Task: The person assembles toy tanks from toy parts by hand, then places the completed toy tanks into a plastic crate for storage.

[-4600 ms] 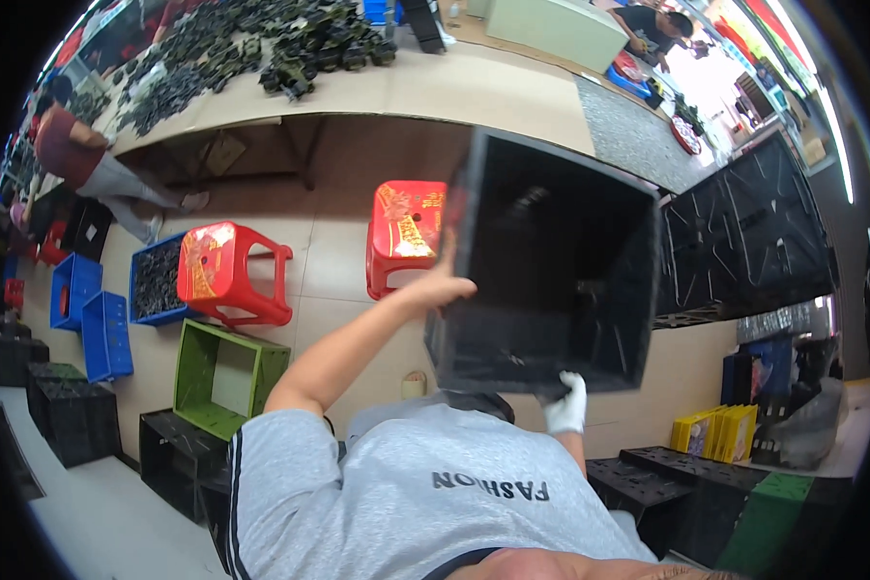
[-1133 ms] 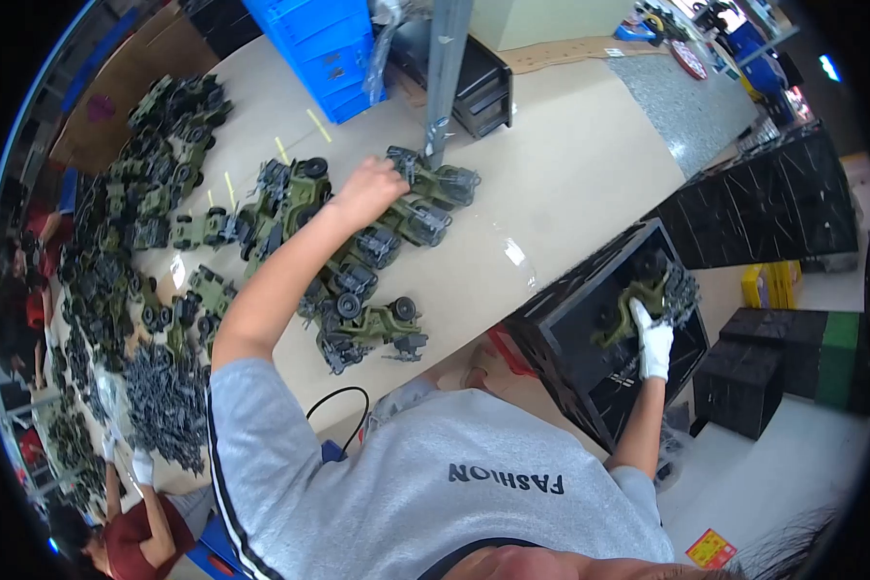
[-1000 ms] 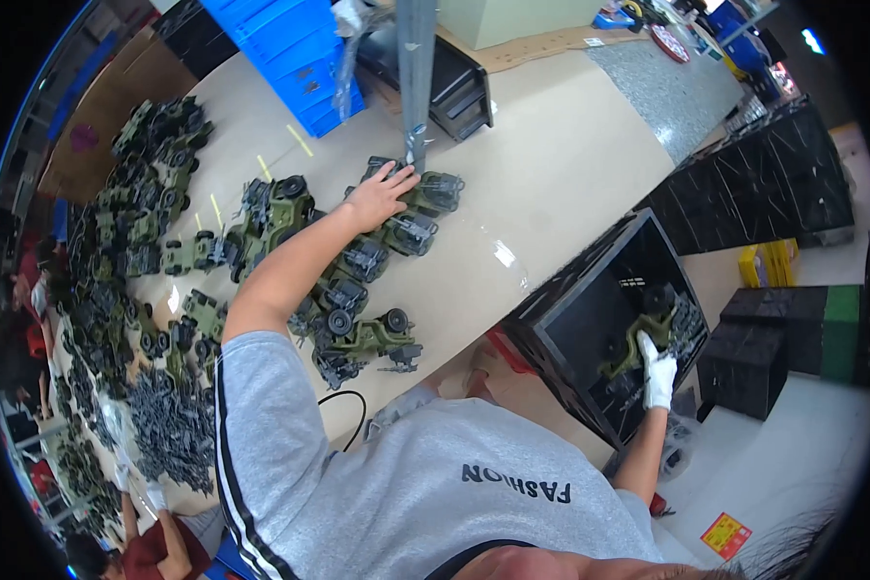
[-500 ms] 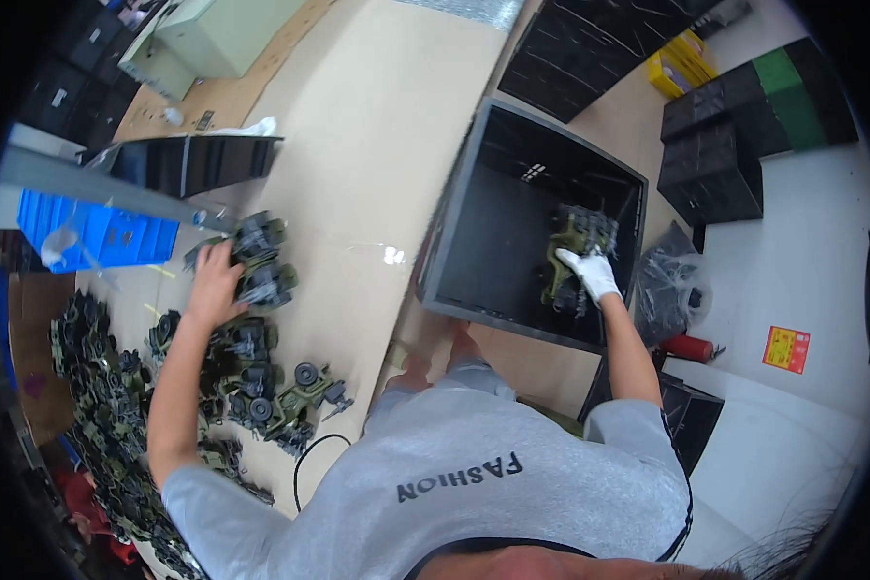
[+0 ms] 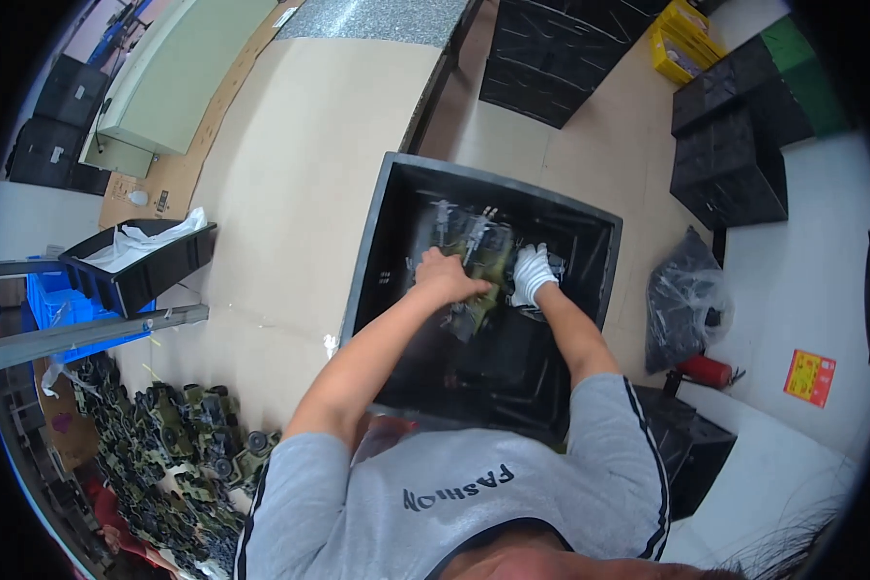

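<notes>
A large black plastic bin (image 5: pixel 604 217) stands in front of me, and both my hands are inside it. My bare left hand (image 5: pixel 443 278) is closed around dark green toy military vehicles (image 5: pixel 493 253), slightly blurred; how many it holds I cannot tell. Beside it, my right hand (image 5: pixel 534 277), in a white glove, has its fingers bent over another dark toy vehicle (image 5: pixel 558 263), mostly covered by the glove. Many more green toy vehicles (image 5: pixel 179 425) lie heaped on the table at the lower left.
The beige table (image 5: pixel 290 145) runs along the bin's left side. On it are a small black tray (image 5: pixel 169 259) with white plastic and, further left, a blue crate (image 5: pixel 63 300) behind a metal bar. Stacked black crates (image 5: pixel 541 68), a dark plastic bag (image 5: pixel 681 300) and a red extinguisher (image 5: pixel 704 370) stand right.
My left hand has come from the table into the bin with toy vehicles. My right hand stays in the bin, beside the left one now. The view has shifted.
</notes>
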{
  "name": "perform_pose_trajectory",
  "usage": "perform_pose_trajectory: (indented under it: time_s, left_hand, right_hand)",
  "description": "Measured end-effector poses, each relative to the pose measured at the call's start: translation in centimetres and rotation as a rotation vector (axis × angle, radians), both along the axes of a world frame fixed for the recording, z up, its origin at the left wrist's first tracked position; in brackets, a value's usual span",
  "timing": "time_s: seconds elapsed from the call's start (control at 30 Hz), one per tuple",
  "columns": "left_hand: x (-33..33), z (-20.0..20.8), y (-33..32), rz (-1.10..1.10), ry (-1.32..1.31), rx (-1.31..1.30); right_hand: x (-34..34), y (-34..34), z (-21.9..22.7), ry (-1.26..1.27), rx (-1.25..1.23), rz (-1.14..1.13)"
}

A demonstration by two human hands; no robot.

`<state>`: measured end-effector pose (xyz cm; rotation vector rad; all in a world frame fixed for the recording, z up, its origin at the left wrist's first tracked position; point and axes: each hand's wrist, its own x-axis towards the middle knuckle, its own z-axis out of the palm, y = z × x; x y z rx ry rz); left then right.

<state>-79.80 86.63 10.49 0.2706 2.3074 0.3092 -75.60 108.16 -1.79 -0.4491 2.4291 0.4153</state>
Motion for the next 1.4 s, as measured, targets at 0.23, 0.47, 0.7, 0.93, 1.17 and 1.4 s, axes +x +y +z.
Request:
perform_pose_trajectory:
  time_s: [0.23, 0.47, 0.7, 0.93, 1.17, 1.4]
  left_hand:
    - [-6.8, -21.4, 5.3, 0.233, 0.050, -0.373]
    - [-2.8, -17.3, 2.1, 0.169, 0.087, -0.155]
    - [13.8, 11.1, -18.1, 0.495, 0.698, 1.094]
    - [40.5, 8.4, -44.6, 1.920, 1.151, 0.860]
    - [47.2, -0.2, -55.2, 2.267, 0.477, 0.832]
    - [50.9, -2.0, -50.2, 2.202, 0.296, 1.205]
  right_hand:
    - [-2.5, 4.2, -4.4, 0.003, -0.016, -0.136]
    - [-1.5, 0.5, -3.4, 0.301, -0.471, -0.462]
    - [2.8, -12.4, 11.3, 0.532, -0.861, -0.526]
    - [12.9, -46.2, 21.6, -0.081, -1.294, 0.225]
    - [22.1, -66.2, 16.7, -0.174, -0.694, 0.501]
    - [17.7, -60.5, 18.3, -0.989, -0.789, -0.086]
